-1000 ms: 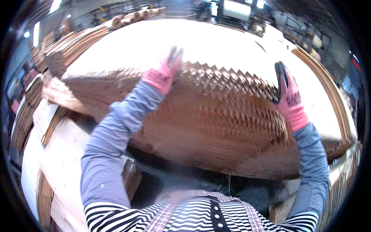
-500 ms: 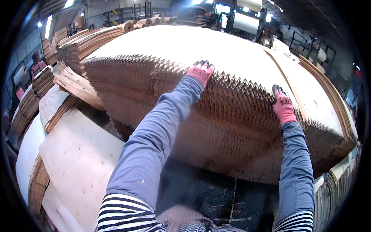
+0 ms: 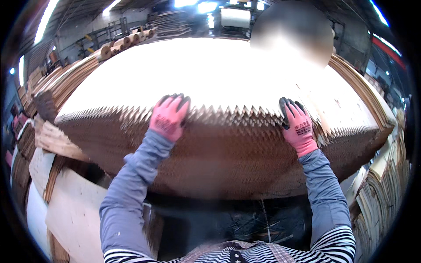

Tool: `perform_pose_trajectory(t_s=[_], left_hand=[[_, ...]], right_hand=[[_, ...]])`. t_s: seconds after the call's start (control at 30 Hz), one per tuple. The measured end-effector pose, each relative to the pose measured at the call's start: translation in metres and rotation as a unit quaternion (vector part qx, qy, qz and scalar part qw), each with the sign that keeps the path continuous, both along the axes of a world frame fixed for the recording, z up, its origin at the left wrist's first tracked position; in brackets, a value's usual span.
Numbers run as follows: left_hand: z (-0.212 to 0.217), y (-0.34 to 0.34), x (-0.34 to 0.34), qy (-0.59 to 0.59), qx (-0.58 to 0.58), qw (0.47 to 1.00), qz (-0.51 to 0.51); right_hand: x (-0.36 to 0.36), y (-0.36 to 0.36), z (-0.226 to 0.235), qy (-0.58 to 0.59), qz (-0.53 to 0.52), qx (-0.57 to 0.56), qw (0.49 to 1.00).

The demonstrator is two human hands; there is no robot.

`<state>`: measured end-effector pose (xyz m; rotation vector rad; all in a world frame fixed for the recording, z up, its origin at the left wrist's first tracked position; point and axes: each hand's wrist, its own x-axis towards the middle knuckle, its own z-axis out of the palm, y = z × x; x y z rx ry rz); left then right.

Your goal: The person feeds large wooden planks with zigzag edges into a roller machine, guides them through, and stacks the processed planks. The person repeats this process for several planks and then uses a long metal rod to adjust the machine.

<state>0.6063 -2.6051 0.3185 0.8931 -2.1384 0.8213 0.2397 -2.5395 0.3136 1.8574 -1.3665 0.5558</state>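
Pink-and-black gloved left hand (image 3: 168, 117), centre-left, and pink-and-black gloved right hand (image 3: 298, 124), centre-right, rested, fingers slightly spread, on pale, zigzag-edged wooden sheet stack (image 3: 223, 115) across mid-frame; whether gripping, could not tell.

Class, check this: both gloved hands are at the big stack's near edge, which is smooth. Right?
Not smooth: the head view shows the near edge of the big stack is jagged. The left hand and right hand, both gloved, are indeed at it.
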Motion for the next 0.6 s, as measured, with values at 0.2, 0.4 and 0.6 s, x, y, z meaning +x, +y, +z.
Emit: perform_pose_trajectory(t_s=[0.2, 0.4, 0.6], left_hand=[[0.037, 0.007, 0.018, 0.002, 0.032, 0.999, 0.007], [0.089, -0.009, -0.006, 0.033, 0.250, 0.958, -0.136], [0.083, -0.016, -0.040, 0.016, 0.016, 1.000, 0.020]], right_hand=[[0.000, -0.019, 0.078, 0.092, 0.103, -0.040, 0.990], [-0.041, -0.061, 0.156, 0.222, 0.256, -0.175, 0.924], [-0.026, -0.062, 0.216, 0.193, 0.135, -0.079, 0.969]])
